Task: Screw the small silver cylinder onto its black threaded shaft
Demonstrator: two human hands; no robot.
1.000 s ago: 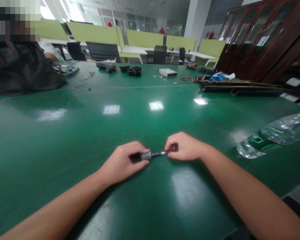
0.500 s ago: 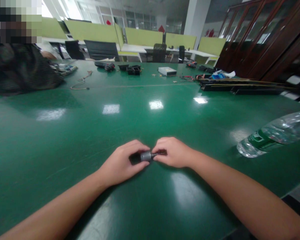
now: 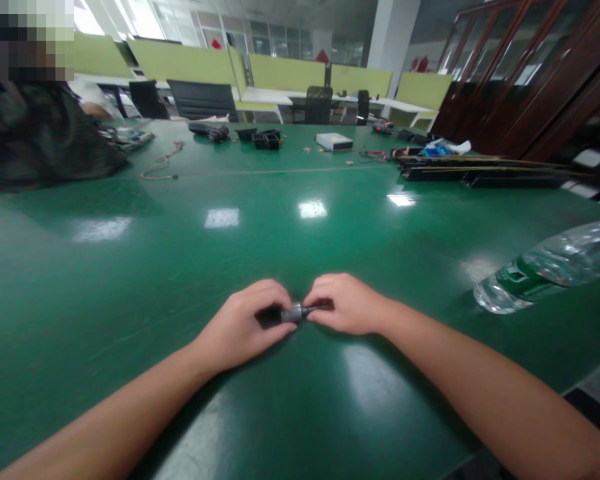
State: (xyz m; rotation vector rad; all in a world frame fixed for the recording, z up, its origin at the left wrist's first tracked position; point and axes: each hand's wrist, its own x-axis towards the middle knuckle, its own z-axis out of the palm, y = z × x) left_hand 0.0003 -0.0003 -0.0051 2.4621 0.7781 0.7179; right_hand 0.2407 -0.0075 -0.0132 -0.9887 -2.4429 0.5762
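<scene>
Through my head camera I see both hands low over the green tabletop (image 3: pixel 180 260), meeting in front of me. My left hand (image 3: pixel 245 323) has thumb and forefinger curled to either side of a small grey metal cylinder (image 3: pixel 293 313), the gap between them no wider than the cylinder itself. My right hand (image 3: pixel 344 304) is drawn into a tight pinch around a thin dark rod (image 3: pixel 310 309), which lies in line with the cylinder's right-hand end. The cylinder sits between the two hands, lying on its side; whether it touches the tabletop I cannot tell, and most of the rod is hidden by my right fingers.

Well off to the right, a clear plastic bottle (image 3: pixel 543 272) with a green label lies on its side. Toward the far edge I make out a white box (image 3: pixel 334 141), a loose cable (image 3: pixel 159 175), and black channel strips (image 3: pixel 435 175) near some blue plastic (image 3: pixel 436 149). A dark bag (image 3: pixel 50 143) stands at far left.
</scene>
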